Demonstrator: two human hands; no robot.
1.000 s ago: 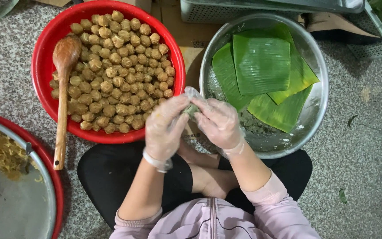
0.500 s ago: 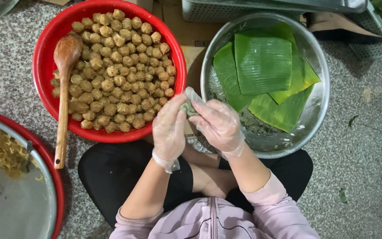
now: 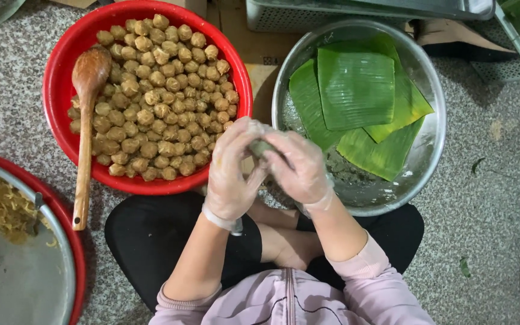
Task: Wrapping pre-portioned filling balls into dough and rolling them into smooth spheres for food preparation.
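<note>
Hands in thin clear gloves, meeting above the gap between two bowls. The left hand (image 3: 231,171) and right hand (image 3: 299,168) cup a small greenish lump (image 3: 262,147) between the fingertips, both clenched lightly around it; most of it is hidden. Behind the left hand, a red basin (image 3: 55,108) holds brown balls (image 3: 157,96) and a wooden spoon (image 3: 85,126); behind the right, a steel bowl (image 3: 431,150) holds folded banana leaves (image 3: 356,90). Shaping likely goes best with even, gentle pressure from both palms, kept over the bowls so crumbs fall inside
</note>
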